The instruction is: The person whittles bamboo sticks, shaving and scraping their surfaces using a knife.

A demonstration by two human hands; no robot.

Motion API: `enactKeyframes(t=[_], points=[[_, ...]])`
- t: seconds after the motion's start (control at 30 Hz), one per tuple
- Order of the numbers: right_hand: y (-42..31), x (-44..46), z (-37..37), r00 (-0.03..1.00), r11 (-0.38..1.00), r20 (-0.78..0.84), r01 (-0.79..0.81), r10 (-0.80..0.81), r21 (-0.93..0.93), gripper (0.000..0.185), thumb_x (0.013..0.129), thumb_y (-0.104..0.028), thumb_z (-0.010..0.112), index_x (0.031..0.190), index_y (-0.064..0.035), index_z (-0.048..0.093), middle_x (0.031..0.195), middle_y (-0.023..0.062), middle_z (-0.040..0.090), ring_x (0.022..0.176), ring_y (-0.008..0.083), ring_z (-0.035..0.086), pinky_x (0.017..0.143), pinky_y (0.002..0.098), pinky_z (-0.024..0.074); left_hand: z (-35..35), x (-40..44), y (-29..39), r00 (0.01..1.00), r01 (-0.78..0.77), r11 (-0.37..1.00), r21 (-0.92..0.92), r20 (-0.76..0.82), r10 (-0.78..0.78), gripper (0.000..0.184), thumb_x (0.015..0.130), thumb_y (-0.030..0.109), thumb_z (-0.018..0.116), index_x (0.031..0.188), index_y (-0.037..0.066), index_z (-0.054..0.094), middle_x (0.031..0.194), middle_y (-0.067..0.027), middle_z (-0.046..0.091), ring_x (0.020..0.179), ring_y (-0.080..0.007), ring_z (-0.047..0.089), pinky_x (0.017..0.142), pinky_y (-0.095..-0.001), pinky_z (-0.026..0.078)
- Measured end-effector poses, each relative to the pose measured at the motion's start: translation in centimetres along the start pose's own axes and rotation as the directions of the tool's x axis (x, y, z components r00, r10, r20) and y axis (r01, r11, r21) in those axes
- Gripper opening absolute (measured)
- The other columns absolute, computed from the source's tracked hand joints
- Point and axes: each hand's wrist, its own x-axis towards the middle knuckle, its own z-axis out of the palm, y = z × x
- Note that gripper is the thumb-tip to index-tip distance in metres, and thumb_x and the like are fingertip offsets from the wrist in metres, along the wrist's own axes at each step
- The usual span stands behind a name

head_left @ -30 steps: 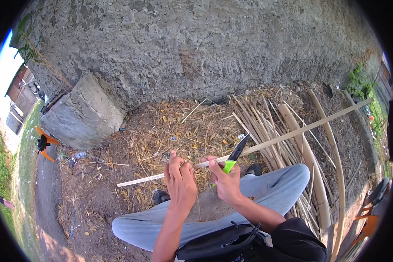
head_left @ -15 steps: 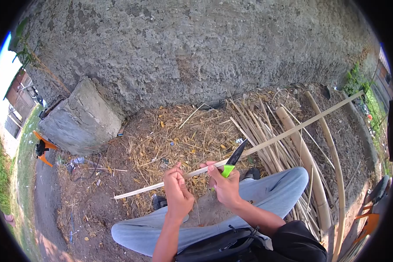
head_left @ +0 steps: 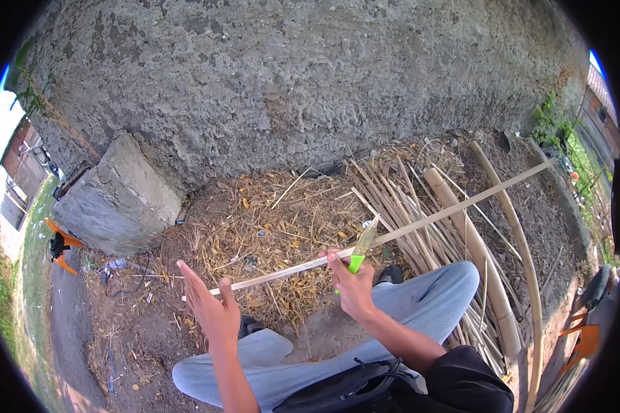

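A long, pale bamboo strip (head_left: 434, 217) slants across the view, its left end low and its right end high over the bamboo pile. My right hand (head_left: 355, 292) is closed on a knife with a bright green handle (head_left: 355, 263), and its thumb and fingers also pinch the strip. The knife's blade (head_left: 366, 235) points up and away, beside the strip, and catches the light. My left hand (head_left: 215, 310) is open near the strip's left end, fingers stretched out and thumb apart. Whether its palm touches the strip I cannot tell.
Split bamboo strips (head_left: 410, 224) lie piled on the right, beside a thick bamboo pole (head_left: 472, 255) and a thinner curved pole (head_left: 520, 234). A rough wall (head_left: 310, 89) rises ahead. A concrete block (head_left: 120, 196) stands left. Dry leaves and shavings (head_left: 255, 227) litter the ground.
My left hand has slid left along the strip and opened from its closed grip. My right hand still holds knife and strip; the blade has turned from dark to bright. The view has shifted slightly.
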Motion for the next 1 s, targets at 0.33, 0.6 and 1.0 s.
enactKeyframes(t=[0.33, 0.6, 1.0], points=[[-1.2, -1.5, 1.6, 0.934, 0.908, 0.325, 0.003, 0.147, -0.419, 0.026, 0.094, -0.025, 0.073, 0.107, -0.0033, 0.074, 0.074, -0.0042, 0.066, 0.057, 0.0038, 0.049, 0.049, 0.0246, 0.0363, 1.9, -1.6, 4.4, 0.842, -0.522, 0.838, -0.160, 0.056, 0.536, 0.026, 0.086, 0.013, 0.071, 0.111, 0.006, 0.069, 0.083, -0.0077, 0.062, 0.072, -0.0271, 0.064, 0.064, -0.0411, 0.047], [-1.4, -2.2, -3.0, 0.905, 0.435, 0.425, 0.370, 0.032, -0.820, 0.038, 0.101, -0.036, 0.054, 0.122, -0.0079, 0.069, 0.081, 0.0096, 0.072, 0.060, 0.0227, 0.062, 0.059, 0.0378, 0.0507, -1.6, -9.0, -1.2, 0.812, 0.421, 0.825, -0.376, 0.562, -0.159, 0.024, 0.099, 0.020, 0.064, 0.108, -0.001, 0.073, 0.064, -0.0042, 0.050, 0.059, -0.0072, 0.037, 0.051, -0.0283, 0.032], [3.3, -4.0, -3.8, 0.764, 0.217, 0.577, 0.639, -0.287, -0.738, 0.026, 0.089, -0.028, 0.074, 0.105, -0.0080, 0.072, 0.070, 0.0058, 0.066, 0.054, 0.0238, 0.064, 0.044, 0.0367, 0.0473, 0.0, -14.7, -1.0, 0.731, 0.591, 0.697, -0.406, 0.634, -0.251, 0.025, 0.099, 0.021, 0.064, 0.105, -0.001, 0.074, 0.067, 0.0084, 0.046, 0.061, -0.0024, 0.034, 0.052, -0.0237, 0.027]])
